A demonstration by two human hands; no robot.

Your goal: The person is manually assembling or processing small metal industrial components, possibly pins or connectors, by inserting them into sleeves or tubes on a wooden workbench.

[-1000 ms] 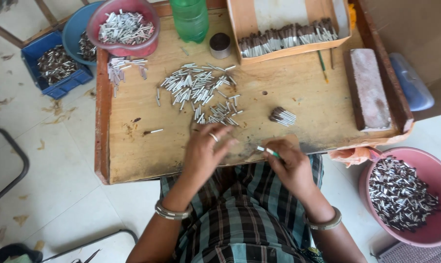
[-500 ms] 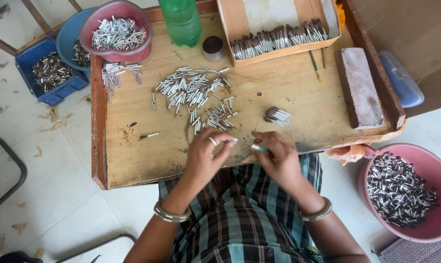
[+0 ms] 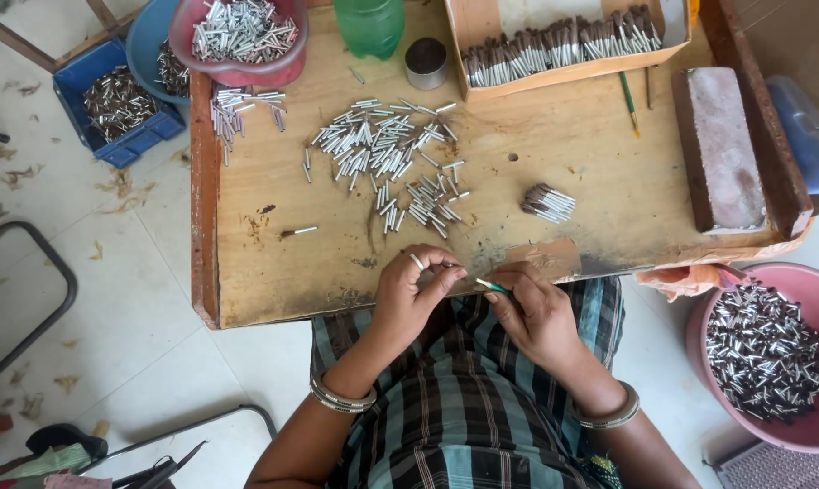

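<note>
- Head view: the wooden counter [image 3: 554,154] serves as the landmark, and both hands meet at its near edge, just above the person's checked lap.
- The left hand [image 3: 414,294] sits at the counter's near edge, wrist bent upward, fingers curled in, thumb and forefinger pinched together toward the other hand. It seems to grip a small pale tube, though the piece is too small to be sure of.
- The right hand [image 3: 536,312] lies just off the counter's near edge, palm turned inward, fingers folded around a thin green stick [image 3: 493,286] whose tip points at the left hand's fingertips.
- Both forearms angle in from the lap, each with metal bangles at the wrist.
- A loose heap of small silver tubes [image 3: 387,158] spreads over the middle of the counter, well apart from the hands.
- A small bundle of tubes [image 3: 547,202] lies on the counter right of the heap; a single tube [image 3: 299,232] lies alone toward the counter's left side.
- A cardboard tray [image 3: 563,41] with a row of tubes stands at the counter's far edge, beside a small round tin [image 3: 425,62] and a green bottle [image 3: 369,25].
- A reddish block [image 3: 722,149] rests near the counter's right edge.
- A pink bowl [image 3: 239,36] of tubes sits on the counter's far left corner; a pink tub [image 3: 771,358] full of tubes stands on the floor off the counter's right near corner.
</note>
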